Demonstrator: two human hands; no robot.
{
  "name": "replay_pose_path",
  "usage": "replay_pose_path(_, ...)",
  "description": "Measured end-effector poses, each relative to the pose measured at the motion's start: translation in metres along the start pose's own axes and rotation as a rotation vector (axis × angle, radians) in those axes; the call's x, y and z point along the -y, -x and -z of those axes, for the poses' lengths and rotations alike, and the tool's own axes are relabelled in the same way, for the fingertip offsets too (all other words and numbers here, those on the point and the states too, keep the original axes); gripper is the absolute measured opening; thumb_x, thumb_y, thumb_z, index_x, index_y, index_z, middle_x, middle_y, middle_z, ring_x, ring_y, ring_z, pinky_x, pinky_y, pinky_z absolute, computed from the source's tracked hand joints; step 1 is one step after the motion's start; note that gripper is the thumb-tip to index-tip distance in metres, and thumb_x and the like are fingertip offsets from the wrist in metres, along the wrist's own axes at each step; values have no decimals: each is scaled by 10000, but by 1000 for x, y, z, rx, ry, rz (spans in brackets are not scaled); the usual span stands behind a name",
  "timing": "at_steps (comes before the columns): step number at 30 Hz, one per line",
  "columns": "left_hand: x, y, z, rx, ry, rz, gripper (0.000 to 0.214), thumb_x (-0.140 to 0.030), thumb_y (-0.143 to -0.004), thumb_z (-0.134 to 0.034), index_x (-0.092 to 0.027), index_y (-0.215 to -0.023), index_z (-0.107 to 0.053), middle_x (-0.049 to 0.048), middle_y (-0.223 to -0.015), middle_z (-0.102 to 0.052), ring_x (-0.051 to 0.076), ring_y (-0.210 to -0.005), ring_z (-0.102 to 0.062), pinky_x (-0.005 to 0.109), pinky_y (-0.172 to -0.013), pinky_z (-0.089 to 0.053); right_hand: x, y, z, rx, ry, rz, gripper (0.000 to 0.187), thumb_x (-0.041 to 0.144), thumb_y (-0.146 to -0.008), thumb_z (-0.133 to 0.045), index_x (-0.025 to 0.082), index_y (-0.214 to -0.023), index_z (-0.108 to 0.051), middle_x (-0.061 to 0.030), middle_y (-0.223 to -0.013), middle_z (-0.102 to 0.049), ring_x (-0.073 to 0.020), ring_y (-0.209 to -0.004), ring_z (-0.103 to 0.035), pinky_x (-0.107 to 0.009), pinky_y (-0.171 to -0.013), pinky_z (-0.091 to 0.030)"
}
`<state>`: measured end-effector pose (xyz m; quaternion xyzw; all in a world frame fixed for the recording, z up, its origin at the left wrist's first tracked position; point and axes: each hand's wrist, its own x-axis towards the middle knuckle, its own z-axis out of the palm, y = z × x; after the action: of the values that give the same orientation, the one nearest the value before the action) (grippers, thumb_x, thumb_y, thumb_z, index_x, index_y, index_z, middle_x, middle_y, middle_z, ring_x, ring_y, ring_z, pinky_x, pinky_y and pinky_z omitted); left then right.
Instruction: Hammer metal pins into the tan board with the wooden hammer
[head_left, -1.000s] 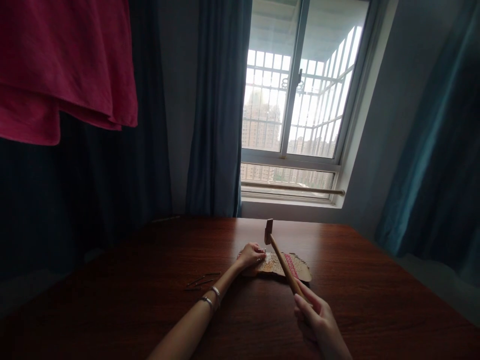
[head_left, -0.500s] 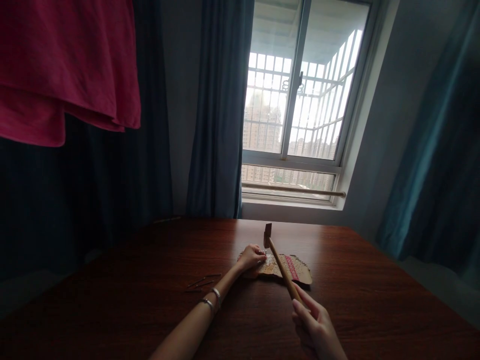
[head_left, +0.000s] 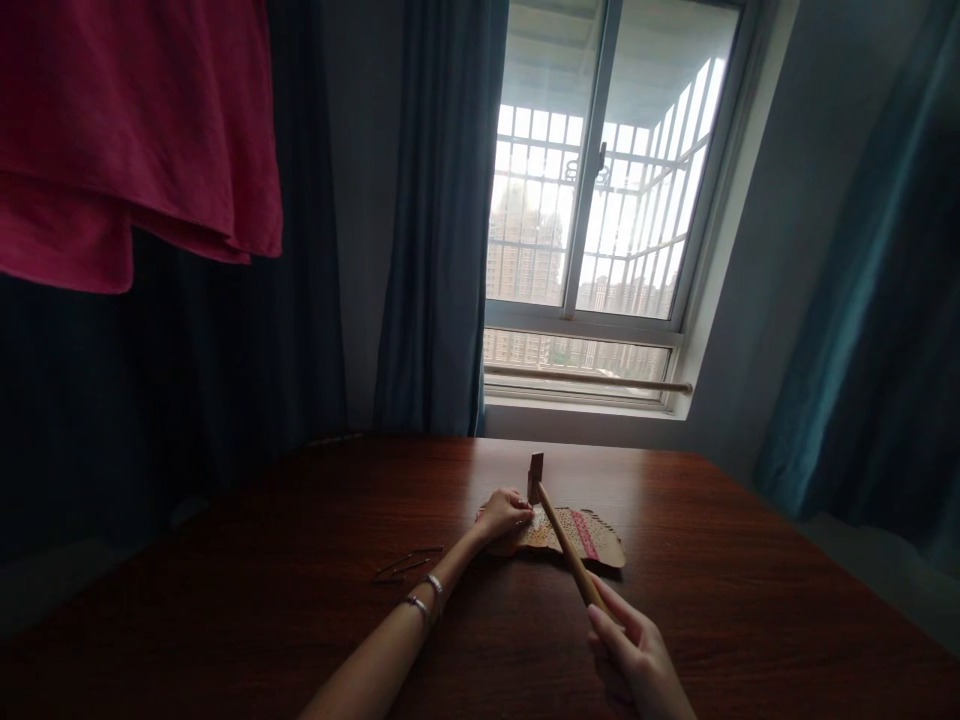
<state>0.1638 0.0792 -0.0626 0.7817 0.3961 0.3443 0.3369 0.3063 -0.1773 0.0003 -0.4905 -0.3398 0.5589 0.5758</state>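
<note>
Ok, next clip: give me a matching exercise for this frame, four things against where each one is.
Things:
1. hammer
2. flat wooden piece
3. thin dark sticks
4. red cloth

Places:
A. hanging at the upper left
B. gripped by its handle in the right hand
C. lying loose on the table, left of the left forearm
D. on the table, under the fingers of the left hand

Pairs: 1-B, 2-D, 3-C, 4-A
</note>
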Motion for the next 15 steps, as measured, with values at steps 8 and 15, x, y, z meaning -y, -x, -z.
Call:
replay_pose_path(8,-7,4,3,-3,-54,-11,228,-337,-641,-616,-131,-695,-700,17,-733,-633,137,-698,-553,204,-626,-388,8,6,25,-93,24,97,796,436,-586,-712,113,-1265,-454,101,-414,-380,-10,-282,-229,-145,-298,-137)
replay_pose_path(15,4,1,0,12,-50,-23,248,-344,-637,-613,-145,-752,-704,10,-779,-645,137,-723,-568,196,-639,-394,-2,-1,81,-509,359,279,675,402,-588,-637,64,-1167,-563,-76,-776,-706,-244,-741,-646,-274,-605,-505)
